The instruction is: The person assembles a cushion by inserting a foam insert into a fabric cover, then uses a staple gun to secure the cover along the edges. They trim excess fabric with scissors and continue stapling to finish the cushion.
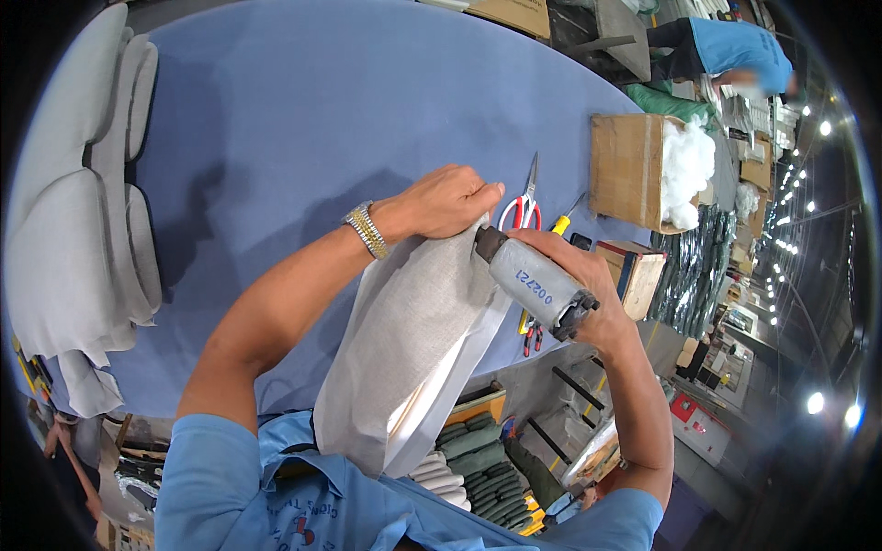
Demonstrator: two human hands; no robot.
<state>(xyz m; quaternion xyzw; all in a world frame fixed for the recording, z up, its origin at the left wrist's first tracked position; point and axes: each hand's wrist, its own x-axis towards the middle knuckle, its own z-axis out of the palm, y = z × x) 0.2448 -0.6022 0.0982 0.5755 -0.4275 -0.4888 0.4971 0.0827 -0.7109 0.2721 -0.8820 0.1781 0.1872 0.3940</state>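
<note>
My left hand (448, 204) is closed, its fingers pinching the upper edge of a light grey fabric piece (404, 317). That fabric is drawn over a long panel leaning between my body and the table, with a pale inner strip (427, 395) showing along one side. My right hand (577, 262) wraps round a grey pneumatic staple gun (533, 280). The gun's dark nose meets the fabric edge close to my left thumb; whether it touches the frame beneath is hidden. Just beyond lie red-and-white scissors (521, 211) and a yellow-handled screwdriver (562, 223).
A blue-covered table (367, 92) spreads ahead. Grey upholstered pieces (64, 248) stand at its left. Red-handled pliers (531, 344) lie below the gun. At right is a cardboard box (627, 165) with white stuffing (687, 170). Another person (740, 46) bends over at far right.
</note>
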